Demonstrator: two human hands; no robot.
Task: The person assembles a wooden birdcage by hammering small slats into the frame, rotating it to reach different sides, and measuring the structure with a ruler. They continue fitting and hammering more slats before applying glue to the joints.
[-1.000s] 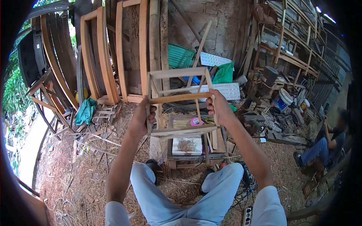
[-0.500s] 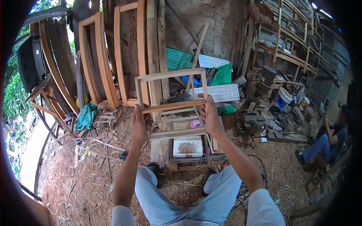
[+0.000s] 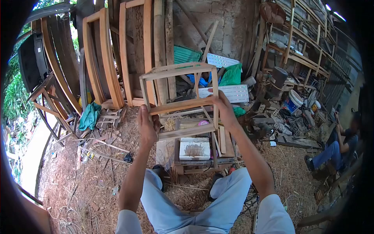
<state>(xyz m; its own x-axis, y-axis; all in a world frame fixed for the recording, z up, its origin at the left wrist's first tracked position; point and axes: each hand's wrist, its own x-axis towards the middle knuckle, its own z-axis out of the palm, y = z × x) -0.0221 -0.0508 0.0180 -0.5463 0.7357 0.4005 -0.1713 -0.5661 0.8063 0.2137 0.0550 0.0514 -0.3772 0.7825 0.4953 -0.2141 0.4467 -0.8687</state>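
Note:
Between my hands is a small box-shaped wooden frame (image 3: 180, 73) made of thin pale strips, with one browner crossbar (image 3: 181, 105) across its near face. My left hand (image 3: 147, 126) is closed around the left side, near that crossbar's left end. My right hand (image 3: 226, 112) grips the right upright at the crossbar's other end. The frame is held in the air, tilted, above a low wooden bench (image 3: 161, 150). On the bench are a white block with a brown stain (image 3: 194, 149) and a pink round item (image 3: 203, 123), partly hidden behind the frame.
Tall wooden frames (image 3: 104, 58) lean against the back wall. A green cloth (image 3: 89, 116) lies on scrap wood at the left. Buckets (image 3: 295, 99) and clutter stand at the right, where another person (image 3: 341, 144) sits. Wood shavings cover the ground (image 3: 97, 187).
The wooden frame has tipped and turned, so its right side sits higher and more of its depth shows at the top. My right hand has moved slightly up and right, still gripping.

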